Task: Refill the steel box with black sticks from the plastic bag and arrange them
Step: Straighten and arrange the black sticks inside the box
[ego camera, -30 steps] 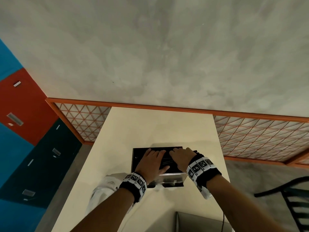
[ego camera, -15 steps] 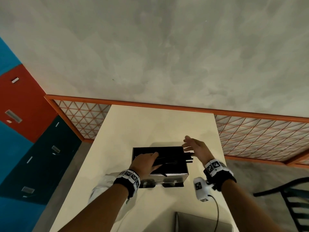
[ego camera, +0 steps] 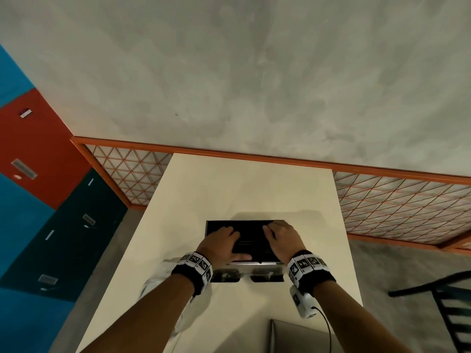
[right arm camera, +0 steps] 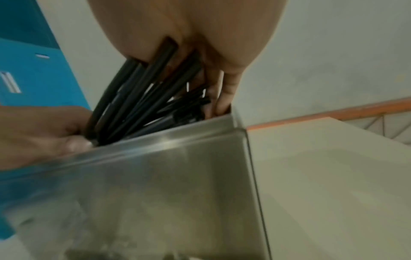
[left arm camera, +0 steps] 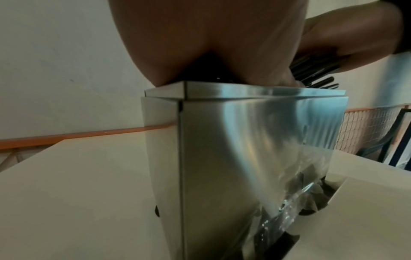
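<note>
The steel box (ego camera: 244, 268) stands in the middle of the cream table, its open top full of black sticks (ego camera: 251, 244). My left hand (ego camera: 224, 243) lies palm down on the sticks at the left end, thumb stretched along the front rim. My right hand (ego camera: 280, 240) covers the right end. In the right wrist view its fingers (right arm camera: 224, 91) point straight down inside the box (right arm camera: 155, 176) by the end wall, with loose black sticks (right arm camera: 138, 98) slanting under the palm. The left wrist view shows the box corner (left arm camera: 244, 140) beneath the palm. The crumpled plastic bag (ego camera: 155, 286) lies under my left forearm.
The cream table (ego camera: 242, 189) runs back to an orange-framed lattice rail (ego camera: 395, 200). A grey flat object (ego camera: 293, 337) sits at the near edge. A black chair (ego camera: 446, 314) stands to the right. Red, blue and dark lockers (ego camera: 38, 174) line the left.
Half a second ago my right hand was lifted, fingers spread, to the right of the box; it has come back down onto the sticks. My left hand stayed on the box top.
</note>
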`<state>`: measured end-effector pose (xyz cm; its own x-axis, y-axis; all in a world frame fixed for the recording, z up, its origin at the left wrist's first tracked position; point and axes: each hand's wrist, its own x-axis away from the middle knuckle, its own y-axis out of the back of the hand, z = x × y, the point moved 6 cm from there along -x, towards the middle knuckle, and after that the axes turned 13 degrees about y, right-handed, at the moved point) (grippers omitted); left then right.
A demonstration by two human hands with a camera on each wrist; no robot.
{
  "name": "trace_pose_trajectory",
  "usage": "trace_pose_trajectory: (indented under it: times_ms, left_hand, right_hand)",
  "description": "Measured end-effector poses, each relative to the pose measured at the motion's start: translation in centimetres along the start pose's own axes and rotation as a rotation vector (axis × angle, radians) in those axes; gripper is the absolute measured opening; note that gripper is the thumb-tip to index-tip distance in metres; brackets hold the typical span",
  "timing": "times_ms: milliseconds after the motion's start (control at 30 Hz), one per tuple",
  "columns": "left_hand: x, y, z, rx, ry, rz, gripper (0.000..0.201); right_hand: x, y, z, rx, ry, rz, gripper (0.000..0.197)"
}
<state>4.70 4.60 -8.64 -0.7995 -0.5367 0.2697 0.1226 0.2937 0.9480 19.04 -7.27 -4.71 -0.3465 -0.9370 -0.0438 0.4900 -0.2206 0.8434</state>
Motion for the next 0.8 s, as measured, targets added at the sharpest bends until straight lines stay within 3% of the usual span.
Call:
trace_pose_trajectory:
  times_ms: [67, 167, 267, 333, 500, 667, 800]
  left_hand:
    - [-0.3, -0.2, -0.2, -0.023, 0.012, 0.018, 0.090]
    - [-0.7, -0.2, -0.5, -0.073, 0.023, -0.017, 0.090]
    - [-0.7, 0.3, -1.0, -0.124, 0.029, -0.089, 0.094]
    - [-0.7, 0.5, -1.6, -0.130, 0.008, -0.097, 0.087]
    - [-0.8, 0.8, -3.0, -0.024, -0.073, -0.076, 0.065]
    - [-0.7, 0.0, -3.1, 0.147, -0.118, -0.064, 0.064]
    - [0.0, -0.3, -2.2, 0.195, -0.150, -0.158, 0.067]
  right_hand:
    - [-0.2, 1.2, 0.1, 0.052, 0.028, -0.043, 0.036]
    - [-0.3, 1.9, 2.0, 0.155, 0.196, -0.129, 0.043]
    - [0.2, -0.8, 3.1, 0.296, 0.289, 0.020, 0.048]
    - [0.7, -2.4, 2.3, 0.369, 0.260, 0.118, 0.054]
    - [1.5, -2.2, 1.4, 0.378, 0.234, 0.084, 0.052]
    - [1.4, -0.4, -0.2, 0.184, 0.161, -0.106, 0.051]
    - [1.9, -1.2, 0.0, -0.009, 0.099, -0.204, 0.049]
